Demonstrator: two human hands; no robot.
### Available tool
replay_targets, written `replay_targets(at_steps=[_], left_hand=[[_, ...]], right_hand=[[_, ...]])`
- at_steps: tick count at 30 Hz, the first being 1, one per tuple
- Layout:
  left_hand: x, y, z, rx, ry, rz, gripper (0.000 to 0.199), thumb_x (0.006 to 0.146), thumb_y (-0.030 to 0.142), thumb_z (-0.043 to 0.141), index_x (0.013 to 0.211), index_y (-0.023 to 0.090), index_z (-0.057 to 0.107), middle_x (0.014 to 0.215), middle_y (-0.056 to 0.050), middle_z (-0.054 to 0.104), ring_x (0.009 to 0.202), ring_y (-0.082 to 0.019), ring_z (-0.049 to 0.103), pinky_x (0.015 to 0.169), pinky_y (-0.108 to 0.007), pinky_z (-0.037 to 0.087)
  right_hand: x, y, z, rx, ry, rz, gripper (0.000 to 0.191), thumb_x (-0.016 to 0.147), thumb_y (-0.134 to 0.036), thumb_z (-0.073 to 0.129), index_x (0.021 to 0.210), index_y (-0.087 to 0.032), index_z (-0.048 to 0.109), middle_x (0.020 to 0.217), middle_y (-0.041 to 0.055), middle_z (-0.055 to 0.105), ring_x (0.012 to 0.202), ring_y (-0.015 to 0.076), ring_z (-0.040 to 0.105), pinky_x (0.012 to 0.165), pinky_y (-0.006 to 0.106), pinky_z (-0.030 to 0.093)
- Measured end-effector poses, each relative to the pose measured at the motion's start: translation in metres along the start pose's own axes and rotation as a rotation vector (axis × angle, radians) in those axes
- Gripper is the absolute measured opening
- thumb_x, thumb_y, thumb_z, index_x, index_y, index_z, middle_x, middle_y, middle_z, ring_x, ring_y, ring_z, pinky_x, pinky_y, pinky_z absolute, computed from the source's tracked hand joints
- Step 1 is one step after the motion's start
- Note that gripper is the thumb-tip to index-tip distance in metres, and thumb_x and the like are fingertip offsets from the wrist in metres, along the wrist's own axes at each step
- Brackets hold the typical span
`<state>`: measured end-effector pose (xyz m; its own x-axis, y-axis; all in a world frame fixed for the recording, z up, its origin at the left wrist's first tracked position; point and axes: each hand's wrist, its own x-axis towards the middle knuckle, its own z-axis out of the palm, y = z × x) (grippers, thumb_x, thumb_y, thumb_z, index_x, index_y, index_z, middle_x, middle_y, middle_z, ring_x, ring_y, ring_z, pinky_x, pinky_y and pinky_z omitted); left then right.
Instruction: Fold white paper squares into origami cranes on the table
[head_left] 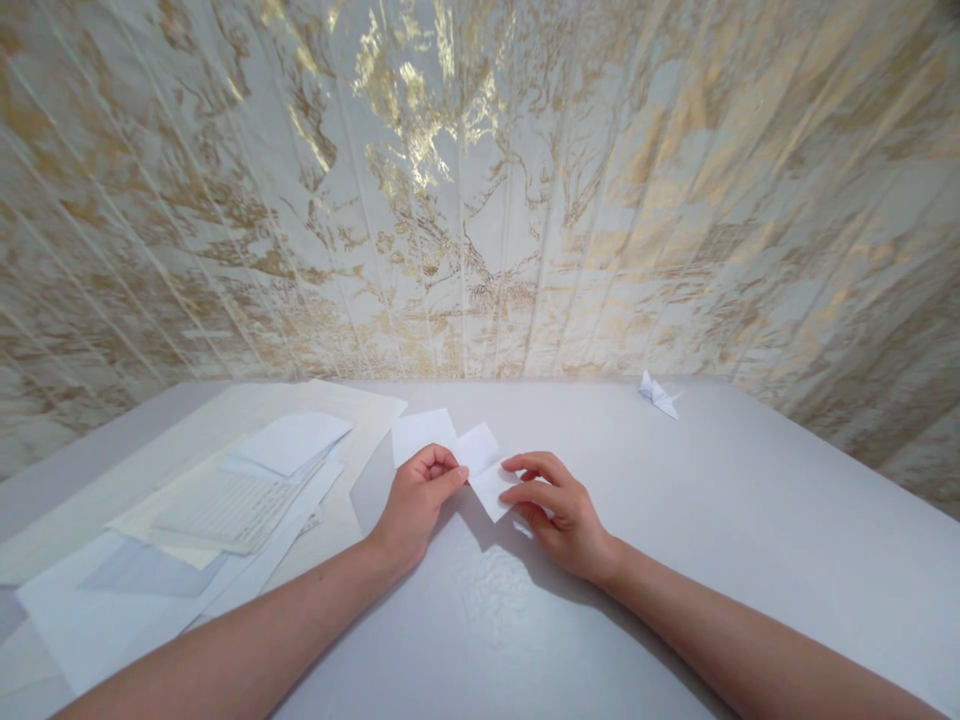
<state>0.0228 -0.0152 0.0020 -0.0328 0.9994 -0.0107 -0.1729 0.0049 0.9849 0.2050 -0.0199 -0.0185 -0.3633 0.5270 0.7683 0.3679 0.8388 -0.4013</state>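
Note:
A small creased piece of white paper [493, 488] is held above the table between my two hands, with a fold line across its middle. My left hand [424, 495] pinches its left corner between thumb and fingers. At its right edge, the fingers of my right hand [551, 505] are curled and slightly parted, touching the paper. Just behind my left hand lies another white paper square [421, 432], partly covered by that hand.
On the left of the white table [712, 560] lies a spread pile of papers [292, 440], including a sheet with written lines [225, 508]. A folded paper crane [658, 396] sits near the back right edge. Behind stands a gold-patterned wall [480, 200].

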Motion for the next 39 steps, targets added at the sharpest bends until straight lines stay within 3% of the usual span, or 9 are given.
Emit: replay_targets(at_steps=[10, 16, 19, 25, 30, 39], left_hand=[[0.000, 0.000, 0.000, 0.000, 0.006, 0.016, 0.021, 0.057, 0.024, 0.069, 0.060, 0.016, 0.050, 0.049, 0.007, 0.050, 0.048, -0.007, 0.040, 0.051, -0.019, 0.029], [-0.003, 0.001, 0.001, 0.050, -0.027, 0.046, 0.018, 0.058, 0.023, 0.069, 0.060, 0.015, 0.053, 0.051, 0.006, 0.052, 0.050, -0.007, 0.042, 0.051, -0.019, 0.031], [-0.003, 0.002, 0.002, 0.030, -0.049, 0.036, 0.018, 0.058, 0.023, 0.069, 0.060, 0.016, 0.053, 0.051, 0.006, 0.052, 0.050, -0.007, 0.042, 0.051, -0.019, 0.031], [-0.002, -0.001, 0.000, -0.041, -0.104, -0.004, 0.022, 0.056, 0.023, 0.071, 0.063, 0.016, 0.051, 0.054, 0.005, 0.056, 0.052, -0.008, 0.048, 0.054, -0.020, 0.035], [-0.003, -0.003, 0.000, -0.074, -0.163, -0.023, 0.022, 0.058, 0.022, 0.071, 0.064, 0.017, 0.051, 0.055, 0.005, 0.058, 0.052, -0.009, 0.052, 0.054, -0.021, 0.037], [-0.005, -0.005, 0.002, -0.303, -0.321, -0.148, 0.027, 0.056, 0.021, 0.075, 0.066, 0.017, 0.050, 0.057, 0.003, 0.063, 0.050, -0.010, 0.055, 0.052, -0.022, 0.042]], right_hand=[[0.004, -0.008, -0.009, 0.185, -0.045, 0.190, 0.015, 0.082, -0.021, 0.053, 0.093, -0.021, 0.063, 0.104, 0.0108, 0.058, 0.097, 0.0203, 0.056, 0.083, 0.035, 0.046], [0.003, -0.002, 0.002, 0.319, 0.082, 0.490, 0.008, 0.075, -0.025, 0.061, 0.079, -0.018, 0.058, 0.080, 0.0034, 0.058, 0.071, 0.0144, 0.055, 0.066, 0.028, 0.045], [0.003, -0.003, 0.008, 0.542, 0.111, 0.681, 0.021, 0.069, -0.026, 0.067, 0.084, -0.019, 0.054, 0.072, -0.0013, 0.055, 0.063, 0.0115, 0.051, 0.060, 0.025, 0.042], [0.008, -0.014, 0.009, 0.935, 0.158, 0.907, 0.031, 0.063, -0.037, 0.074, 0.080, -0.018, 0.056, 0.064, -0.0042, 0.054, 0.053, 0.0075, 0.047, 0.050, 0.020, 0.035], [0.010, -0.018, 0.007, 1.074, 0.124, 0.978, 0.034, 0.058, -0.040, 0.078, 0.071, -0.015, 0.059, 0.054, -0.0049, 0.054, 0.045, 0.0057, 0.044, 0.047, 0.019, 0.033], [0.006, -0.023, 0.010, 1.252, 0.062, 0.999, 0.042, 0.047, -0.041, 0.084, 0.068, -0.015, 0.060, 0.053, -0.0036, 0.060, 0.043, 0.0068, 0.050, 0.046, 0.019, 0.038]])
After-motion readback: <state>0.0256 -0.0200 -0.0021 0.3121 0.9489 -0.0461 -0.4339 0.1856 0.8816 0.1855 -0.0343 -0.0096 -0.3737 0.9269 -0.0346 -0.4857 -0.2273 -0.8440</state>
